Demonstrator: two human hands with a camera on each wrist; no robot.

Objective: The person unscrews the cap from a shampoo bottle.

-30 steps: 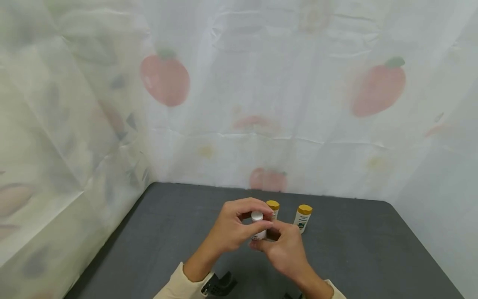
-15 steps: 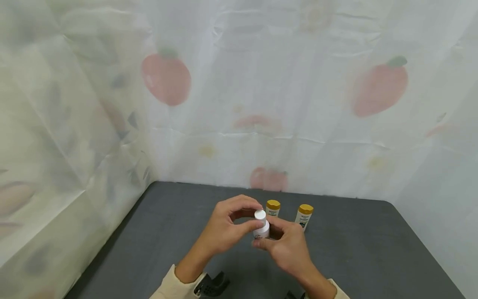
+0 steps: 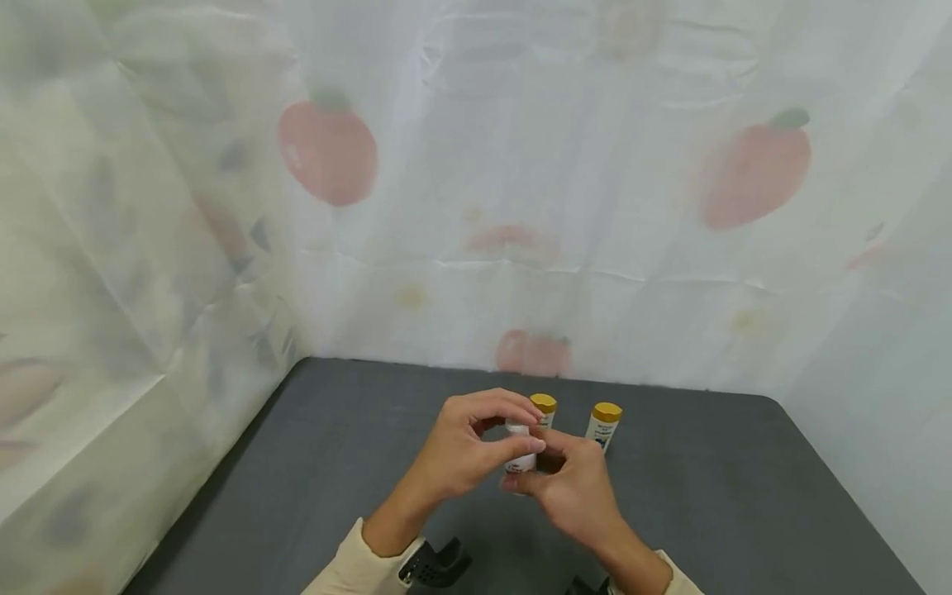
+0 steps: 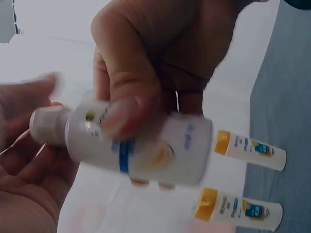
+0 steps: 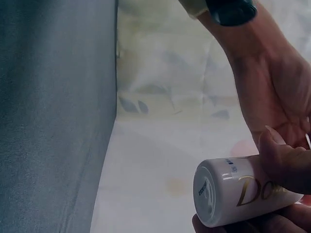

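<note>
Small white plastic bottle (image 3: 521, 456) with a white cap and gold lettering sits up off the table, held between both hands over the near middle of the dark grey tabletop (image 3: 357, 479). Right hand (image 3: 576, 496) wraps the body from below; left hand (image 3: 464, 450) pinches the cap end with thumb and fingertips. Looks light and rigid to me, smooth and probably a bit slippery, so the body's the place to grab it. Just beyond stand two small white bottles with yellow caps (image 3: 604, 426), close enough to bump. Plenty of open tabletop left and right; the fruit-print curtain (image 3: 521, 207) closes off the far edge.
</note>
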